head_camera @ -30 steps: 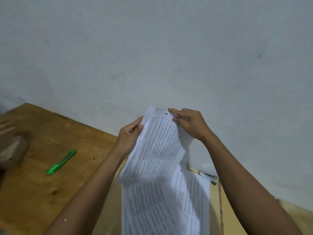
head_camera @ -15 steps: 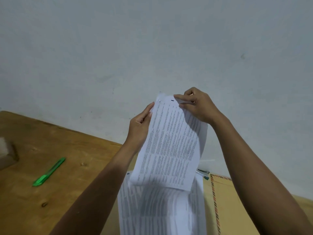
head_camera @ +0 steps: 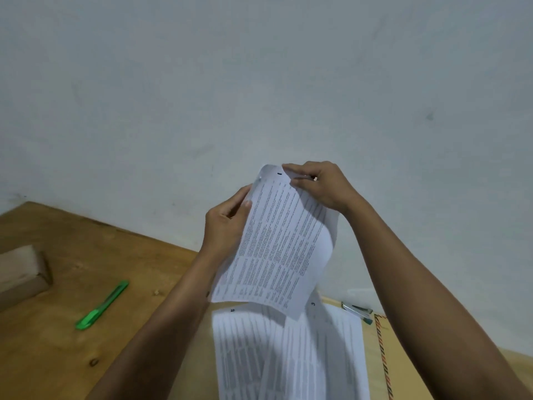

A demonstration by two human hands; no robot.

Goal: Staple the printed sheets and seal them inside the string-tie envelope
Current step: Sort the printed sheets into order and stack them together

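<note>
Since a second ago the printed sheet (head_camera: 277,241) has come fully up off the pile; back then its lower part was still draped down onto the other pages, and now the whole thing hangs free in the air in front of the pale wall (head_camera: 259,82). Both hands sit about where they were half a second ago, give or take.

So the left hand (head_camera: 226,226) has its thumb pressed against the sheet's left edge near the top, fingers curled behind the paper, pinching that side. Right hand (head_camera: 320,183) pinches the top right corner between thumb and fingertips. Sheet's long axis runs up and down with a lean, top end tipped toward the wall and to the right, bottom edge hanging toward the person's left forearm. It's bowed a bit, printed side facing us, small black mark near the top edge.

Under it, the rest of the printed pages (head_camera: 288,356) lie flat on the wooden worktop (head_camera: 72,356), long side running away from the person. Just right of them is the tan envelope (head_camera: 380,356) with its striped border, partly hidden by the right arm. A stapler (head_camera: 357,311) lies at the far corner of the pages, near the wall. Well off to the left there's a green pen (head_camera: 102,306), and further left a brown box (head_camera: 21,272) at the frame edge.
</note>
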